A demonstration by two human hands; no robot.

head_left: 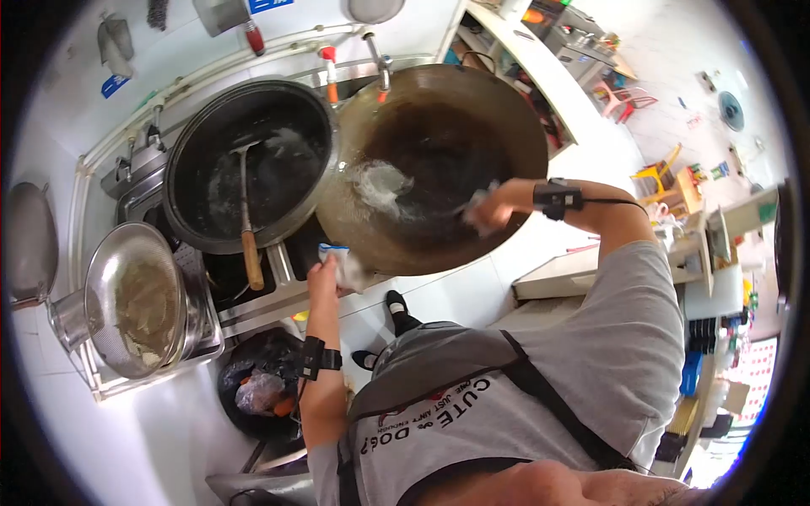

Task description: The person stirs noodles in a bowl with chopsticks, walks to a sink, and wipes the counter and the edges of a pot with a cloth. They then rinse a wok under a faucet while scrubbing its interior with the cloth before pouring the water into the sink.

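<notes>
A large, brown-stained wok [354, 126] sits at the stove, with a foamy whitish patch [381, 187] on its left inner side. At the wok's near rim, my left hand [323, 277] is closed around a folded white cloth [344, 268] with a blue edge. My right hand [498, 207] is over the right part of the wok, its fingers curled and smeared by motion. A greyish blur shows at those fingertips; I cannot make out what it is.
Left of the wok stands a dark pot [181, 181] of water, with a wooden-handled turner [251, 253] across its rim. A metal strainer [99, 278] is further left. Taps [384, 74] rise behind the wok. A black-lined bin [232, 396] sits below.
</notes>
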